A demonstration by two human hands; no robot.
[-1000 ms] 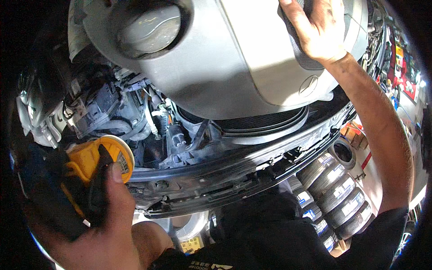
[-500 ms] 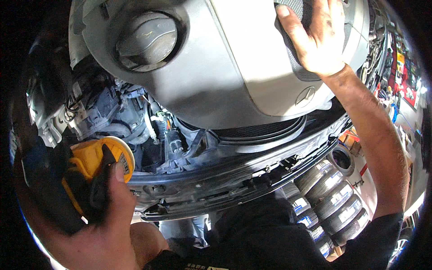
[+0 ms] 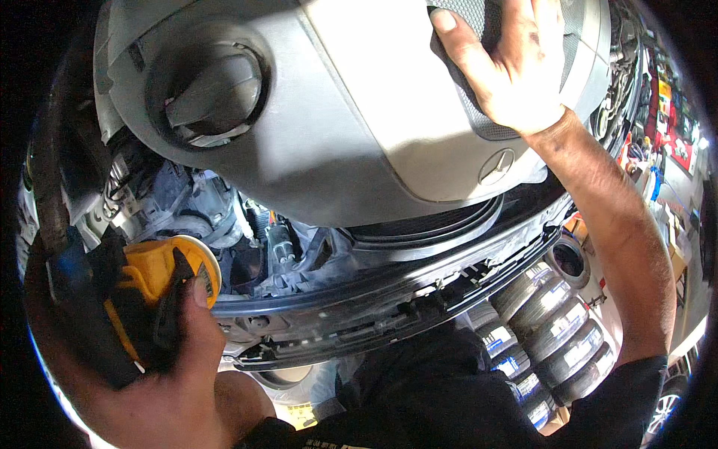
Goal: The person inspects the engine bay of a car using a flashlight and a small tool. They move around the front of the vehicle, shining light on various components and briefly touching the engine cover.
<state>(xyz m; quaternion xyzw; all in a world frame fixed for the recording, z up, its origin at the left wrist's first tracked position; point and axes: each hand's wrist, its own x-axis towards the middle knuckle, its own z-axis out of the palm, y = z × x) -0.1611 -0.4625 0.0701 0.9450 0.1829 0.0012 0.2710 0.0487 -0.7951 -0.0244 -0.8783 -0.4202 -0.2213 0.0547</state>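
Note:
My left hand (image 3: 176, 374) grips a yellow and black work light (image 3: 153, 268) at the lower left, its thumb resting along the near side. The light's round, pale-rimmed head points toward the engine bay. My right hand (image 3: 516, 71) lies palm down on the grey engine cover (image 3: 299, 142), thumb and fingers spread over a dark mesh panel (image 3: 479, 90); the fingertips run out of the top edge. Bright light falls on the middle of the cover. Left of it, a dark round filler cap (image 3: 217, 93) sits in a recess.
Hoses and wiring (image 3: 217, 209) show below the cover's left side. The front crossmember (image 3: 336, 303) runs across in front of me. Several stacked tyres (image 3: 553, 322) stand on the floor at lower right, with cluttered shelving (image 3: 669, 127) at far right.
The engine cover and filler cap have shifted left in the picture as the view moved. My right hand stays on the cover; my left hand keeps hold of the work light.

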